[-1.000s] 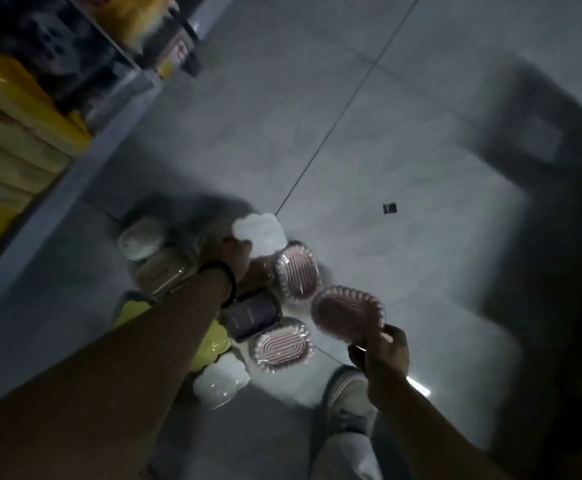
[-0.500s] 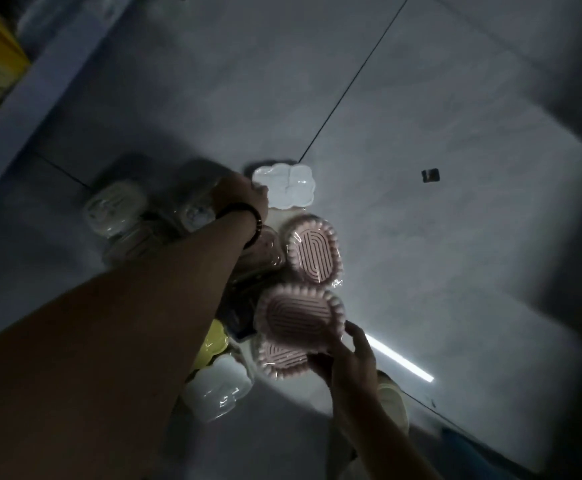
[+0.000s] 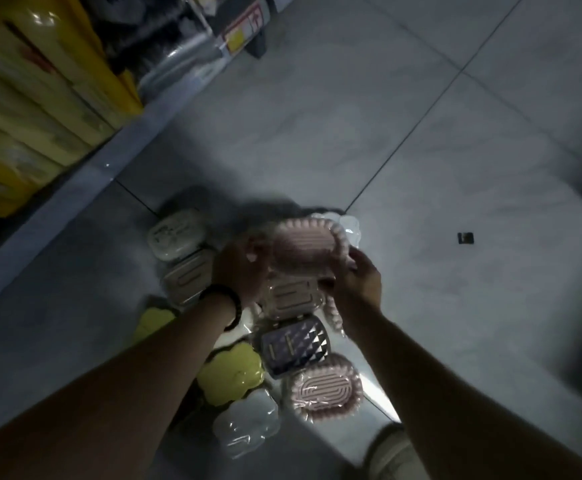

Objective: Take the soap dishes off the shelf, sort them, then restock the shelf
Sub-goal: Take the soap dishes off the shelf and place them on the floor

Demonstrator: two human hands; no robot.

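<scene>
Both hands have come together since half a second ago: the left hand (image 3: 239, 271) has left the white cloud-shaped dish (image 3: 350, 228) and joined the right hand (image 3: 358, 278) on the pink scalloped dish (image 3: 303, 247), which is held above the pile at mid-frame. Each grip is curled on one end of it, left on the left end, right on the right. Motion blur softens the fingers. A black band (image 3: 228, 304) rings the left wrist.

One label (image 3: 244, 29) shows at the top of the frame, with a red mark and a yellow patch; its writing is too blurred to read. Yellow packs (image 3: 22, 98) fill the shelf (image 3: 74, 192) at upper left.

On the grey tiled floor (image 3: 455, 150) more dishes lie close together:
- a cream lidded oval (image 3: 177, 233)
- a beige rounded box (image 3: 189, 278)
- a pink rectangular dish (image 3: 293, 296), partly under the hands
- a dark faceted box (image 3: 294, 344)
- a pink ribbed dish (image 3: 324, 389) in glossy wrap
- a yellow cloud-shaped dish (image 3: 230, 372)
- a white wrapped dish (image 3: 248, 424)

Another scalloped rim (image 3: 334, 315) is mostly hidden by the right wrist. A shoe (image 3: 393, 452) is cut off at the bottom edge.
</scene>
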